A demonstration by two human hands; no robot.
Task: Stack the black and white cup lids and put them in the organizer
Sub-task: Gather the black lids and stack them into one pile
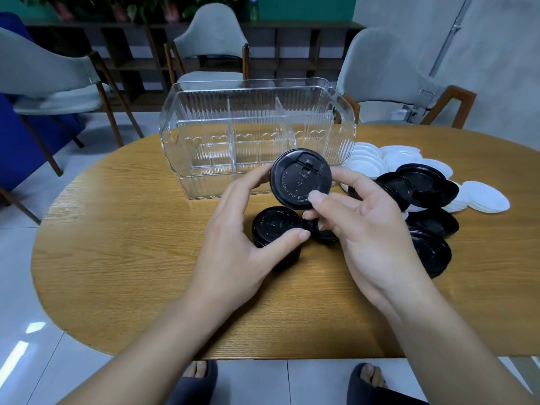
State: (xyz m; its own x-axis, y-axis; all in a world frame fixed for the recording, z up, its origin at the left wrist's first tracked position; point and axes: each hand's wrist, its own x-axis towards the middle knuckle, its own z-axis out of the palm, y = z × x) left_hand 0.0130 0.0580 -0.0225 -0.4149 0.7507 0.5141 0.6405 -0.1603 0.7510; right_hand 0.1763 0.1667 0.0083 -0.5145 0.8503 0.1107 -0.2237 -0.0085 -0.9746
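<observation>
I hold a black cup lid [301, 178] up in front of the clear organizer [204, 159]. My right hand [371, 235] pinches its right rim between thumb and index finger. The fingers of my left hand [233, 229] curl round the lid's left rim, while the thumb hovers over a short stack of black lids [274, 226] on the table. Another black lid [321, 235] lies partly hidden under my right fingers. Several loose black lids [420, 185] and white lids [485, 200] are piled to the right. The organizer's compartments hold nothing.
The round wooden table [131, 258] carries everything, and its near edge is just in front of me. Grey chairs [213, 42] stand behind the table at left, centre and right. My feet in dark slippers [198, 378] show below the table edge.
</observation>
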